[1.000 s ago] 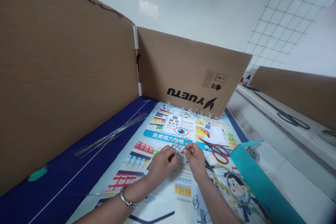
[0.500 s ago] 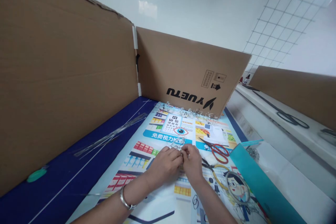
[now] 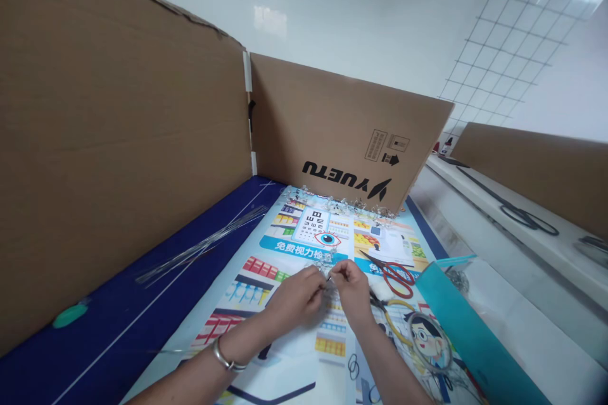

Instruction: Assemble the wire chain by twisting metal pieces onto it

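At the far left stands a cardboard panel (image 3: 128,139), with a flat green thing (image 3: 70,316) near its foot. A bundle of thin, straight wires (image 3: 204,245) lies loose on the dark blue surface (image 3: 156,291), apart from the hands, so some stock looks unworked.

The left hand (image 3: 297,297) is over a printed sheet (image 3: 285,361), its fingers curled in, narrow; whether they grip anything, I cannot tell. Just beyond the hands lies a silvery tangle (image 3: 322,261), partly covered. Many small clear and silvery pieces (image 3: 337,205) line the foot of the far cardboard (image 3: 332,120); they look finished, but I cannot tell their exact shape or number. A small dark piece (image 3: 329,278) sits between the two hands, apparently pinched by the right hand (image 3: 351,288), its fingers narrow. It seems to be mid-handling, not done.

Farther right lie red-handled scissors (image 3: 399,280), yellow-handled scissors (image 3: 396,326), partly hidden by the right hand's arm side, and a wire coil (image 3: 430,340). Beside them is a teal box (image 3: 475,329), then black-handled scissors (image 3: 527,218) on a white ledge (image 3: 484,202).
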Tool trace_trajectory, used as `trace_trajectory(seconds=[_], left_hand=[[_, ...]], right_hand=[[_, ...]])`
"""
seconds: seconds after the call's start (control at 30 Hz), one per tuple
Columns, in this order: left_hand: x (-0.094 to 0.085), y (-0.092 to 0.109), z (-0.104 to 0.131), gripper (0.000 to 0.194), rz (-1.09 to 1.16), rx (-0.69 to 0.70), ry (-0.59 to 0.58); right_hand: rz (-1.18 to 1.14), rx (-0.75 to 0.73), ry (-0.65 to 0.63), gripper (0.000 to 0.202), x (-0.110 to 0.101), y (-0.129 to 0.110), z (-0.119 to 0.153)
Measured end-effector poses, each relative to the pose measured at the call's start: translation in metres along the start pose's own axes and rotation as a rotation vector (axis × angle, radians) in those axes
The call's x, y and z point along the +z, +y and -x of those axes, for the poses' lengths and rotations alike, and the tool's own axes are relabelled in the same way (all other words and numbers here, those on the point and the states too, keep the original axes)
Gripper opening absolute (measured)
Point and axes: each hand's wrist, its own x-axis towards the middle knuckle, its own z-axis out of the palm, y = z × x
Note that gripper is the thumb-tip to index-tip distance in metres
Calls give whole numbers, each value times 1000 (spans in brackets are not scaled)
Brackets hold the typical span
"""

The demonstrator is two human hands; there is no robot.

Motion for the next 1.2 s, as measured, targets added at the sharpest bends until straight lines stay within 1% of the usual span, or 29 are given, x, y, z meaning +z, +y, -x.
trace_trajectory(seconds=[0.07,0.13,0.2,0.27,0.37,0.43,0.47,0.67,0.77,0.87,0.97,1.03,1.2], left_hand=[[-4,2,-1,18,171,-19,45],[-8,3,-2,17,354,-2,80],[-11,5,-2,15,488,18,93],[-13,6,-2,14,606,-29,72],[-14,7,-1,15,749,-162,-33],[-13,7,-1,15,756,-212,-75],[-13,6,-1,15,734,-225,-68],[-8,-2,-5,14,585,-281,44],[-6,-5,-4,14,543,-296,62],[-6,-5,-3,14,523,-300,66],[-7,-4,-3,15,530,-310,74],[-9,-3,-5,15,559,-319,77],[-11,-3,-7,15,711,-340,52]], right_hand=[[43,-24,-6,8,0,-3,2],[83,-36,-6,11,1,-5,3],[114,-39,-4,13,3,-4,4],[135,-38,-4,15,4,-1,5],[150,-35,-19,18,7,1,7],[150,-25,-34,18,9,1,8],[148,-18,-41,17,9,0,8],[124,15,-69,10,0,-8,1],[113,19,-91,7,-6,-12,-2],[92,26,-151,7,-9,-16,-2],[77,26,-216,6,-9,-19,-1],[84,14,-232,6,-7,-19,0],[201,-64,-195,10,-5,-16,1]])
